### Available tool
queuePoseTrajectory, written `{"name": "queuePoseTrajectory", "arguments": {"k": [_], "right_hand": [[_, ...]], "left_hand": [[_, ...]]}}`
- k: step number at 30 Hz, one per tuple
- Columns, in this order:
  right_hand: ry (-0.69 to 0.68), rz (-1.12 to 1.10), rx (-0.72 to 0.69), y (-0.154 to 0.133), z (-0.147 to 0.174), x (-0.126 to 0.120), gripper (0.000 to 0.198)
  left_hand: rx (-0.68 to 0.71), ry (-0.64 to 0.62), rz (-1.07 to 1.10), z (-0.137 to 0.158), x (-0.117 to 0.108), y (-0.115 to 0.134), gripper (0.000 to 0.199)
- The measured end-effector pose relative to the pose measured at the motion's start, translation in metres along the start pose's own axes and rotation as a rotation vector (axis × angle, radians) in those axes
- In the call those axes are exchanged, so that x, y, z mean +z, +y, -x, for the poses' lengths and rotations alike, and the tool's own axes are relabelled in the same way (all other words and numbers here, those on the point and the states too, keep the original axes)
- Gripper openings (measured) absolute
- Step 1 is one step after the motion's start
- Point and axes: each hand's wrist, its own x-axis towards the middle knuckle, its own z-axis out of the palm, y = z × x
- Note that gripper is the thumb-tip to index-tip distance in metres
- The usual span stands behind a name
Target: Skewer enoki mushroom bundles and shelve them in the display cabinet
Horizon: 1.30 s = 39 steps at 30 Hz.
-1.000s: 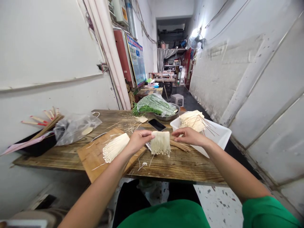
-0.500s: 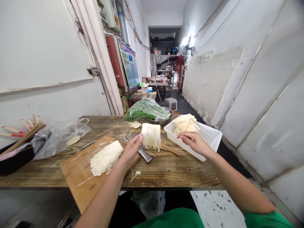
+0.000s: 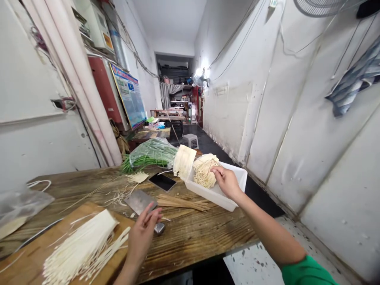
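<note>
My right hand (image 3: 227, 183) is closed in a pinch at the left part of the white plastic tub (image 3: 213, 196), with a thin skewer at its fingertips. A flat enoki mushroom sheet (image 3: 184, 161) hangs over the tub's left edge, seemingly on that skewer. Inside the tub lies a pile of skewered enoki (image 3: 204, 176). My left hand (image 3: 144, 233) is empty, fingers loosely apart, above the cleaver (image 3: 141, 201) and partly covering it. To its left, a bunch of enoki (image 3: 80, 241) with loose strands rests on the wooden cutting board (image 3: 35, 247).
Bare skewers (image 3: 181, 202) and a dark phone (image 3: 162, 182) lie mid-table. Green stalks in a plastic bag (image 3: 152, 152) sit behind, beside enoki scraps (image 3: 118, 196). A clear plastic bag (image 3: 25, 204) is at the left. Beyond the table stands a stool (image 3: 190, 139).
My left hand has let go of the enoki sheet and drawn back toward the cleaver. The sheet is now at the tub's edge. The view has turned right.
</note>
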Motion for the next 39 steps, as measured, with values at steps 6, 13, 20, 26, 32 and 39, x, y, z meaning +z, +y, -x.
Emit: {"name": "queuePoseTrajectory", "arguments": {"k": [6,13,20,26,32,39], "right_hand": [[0.007,0.474,0.189,-0.005,-0.02,-0.001,0.028],[-0.119,0.782,0.342,-0.005,-0.043,0.009,0.035],[-0.188,0.869,0.435,0.011,-0.048,0.014,0.023],[-0.248,0.9,0.443,0.007,-0.048,0.008,0.023],[-0.05,0.921,0.027,-0.035,0.007,-0.018,0.033],[-0.257,0.321,-0.29,-0.05,0.119,0.037,0.026]], "left_hand": [[0.182,0.083,-0.362,0.027,0.004,-0.037,0.047],[0.286,0.089,-0.358,0.047,0.009,-0.042,0.041],[0.278,0.085,-0.339,0.049,0.009,-0.045,0.039],[0.302,0.053,-0.336,0.048,0.01,-0.048,0.038],[0.335,0.15,-0.442,0.051,-0.02,-0.029,0.031],[0.177,0.701,-0.668,0.054,-0.125,-0.013,0.041]]}}
